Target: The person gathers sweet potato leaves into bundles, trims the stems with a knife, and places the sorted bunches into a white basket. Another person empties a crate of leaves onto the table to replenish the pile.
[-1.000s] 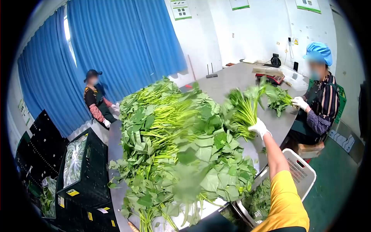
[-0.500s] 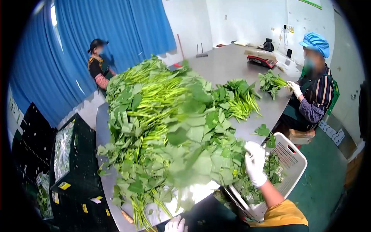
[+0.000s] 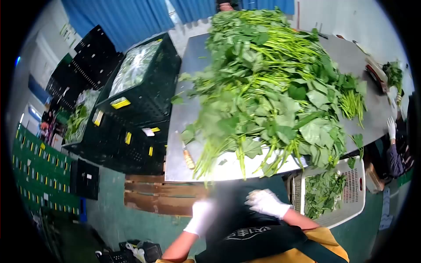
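A big heap of leafy green stems covers much of the metal table. My left hand, in a white glove, is just off the table's front edge; its fingers are smeared by motion. White-gloved too, my right hand is over the dark apron, its fingers apart and holding nothing. Near the table's left front corner lies a knife with a wooden handle. A smaller bunch of stems rests at the right of the heap.
Dark crates with bagged greens stand left of the table. At the right is a white basket holding loose leaves. A co-worker's gloved hand shows at the far right. A wooden pallet lies below the table's left side.
The view has swung left and down. My right hand has moved from above the white basket to the front of the apron. My left hand has come further into view.
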Tool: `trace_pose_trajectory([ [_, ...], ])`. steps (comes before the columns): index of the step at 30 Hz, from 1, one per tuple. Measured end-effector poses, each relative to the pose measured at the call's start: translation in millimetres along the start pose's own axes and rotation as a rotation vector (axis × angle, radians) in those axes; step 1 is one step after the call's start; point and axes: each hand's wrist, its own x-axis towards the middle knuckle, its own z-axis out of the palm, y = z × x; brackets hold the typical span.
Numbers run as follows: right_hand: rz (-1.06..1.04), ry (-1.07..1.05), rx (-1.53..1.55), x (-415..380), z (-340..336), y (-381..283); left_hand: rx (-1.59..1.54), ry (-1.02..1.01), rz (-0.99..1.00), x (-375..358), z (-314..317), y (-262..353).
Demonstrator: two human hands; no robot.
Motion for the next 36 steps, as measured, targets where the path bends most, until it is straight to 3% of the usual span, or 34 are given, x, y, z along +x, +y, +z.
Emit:
trace_pose_trajectory([
  [1,0.084,0.116,-0.004,-21,-19,17,-0.052,0.081,-0.056,4,-8,-12],
  [2,0.388,0.358,-0.179,-59,19,55,-0.05,0.159,-0.141,11,-17,-23],
  [3,0.802,0.328,-0.206,-97,17,72,-0.05,0.237,-0.223,18,-25,-34],
  [4,1.162,0.214,-0.584,-152,56,120,-0.08,0.456,-0.228,26,-23,-48],
  [5,1.261,-0.061,-0.596,-184,41,125,-0.11,0.673,-0.23,37,-17,-62],
  [7,1.241,0.057,-0.506,-212,32,119,-0.333,0.576,-0.424,63,-14,-78],
  [9,1.0,0.302,-0.326,-177,5,78,-0.37,0.57,-0.52,97,-3,-86],
  [11,0.849,0.301,-0.113,-111,-36,21,-0.406,0.563,-0.621,116,4,-91],
  [13,0.594,0.412,0.062,-60,-41,-8,-0.492,0.387,-0.778,128,4,-96],
  [15,0.348,0.411,0.076,-10,-40,-28,-0.516,0.352,-0.743,126,5,-105],
  [17,0.236,0.396,0.081,34,-22,-44,-0.454,0.357,-0.714,120,10,-110],
  [18,0.167,0.34,0.034,53,-12,-46,-0.352,0.501,-0.669,113,14,-106],
  [19,0.103,0.284,-0.01,69,-1,-49,-0.351,0.502,-0.659,106,7,-101],
  [21,0.094,-0.044,-0.185,90,7,-59,-0.373,0.675,-0.489,91,-14,-83],
  [22,-0.035,-0.067,-0.239,90,18,-52,-0.45,0.725,-0.402,86,-14,-75],
  [25,-0.092,0.019,-0.139,51,67,6,-0.352,0.706,-0.14,79,-14,-58],
  [27,0.086,0.132,-0.091,-11,48,34,-0.317,0.671,-0.129,82,-10,-54],
  [28,0.292,0.359,-0.191,-69,30,43,-0.371,0.664,-0.092,88,-9,-52],
  [29,0.601,0.095,-0.353,-105,34,59,-0.425,0.664,-0.064,94,-9,-48],
  [30,0.846,-0.033,-0.603,-136,50,76,-0.428,0.635,-0.084,100,-10,-44],
  [33,1.16,-0.171,-0.632,-239,96,127,-0.276,0.538,-0.09,126,5,-37],
  [36,1.116,0.009,-0.405,-216,51,80,-0.19,0.421,-0.17,148,21,-40],
])
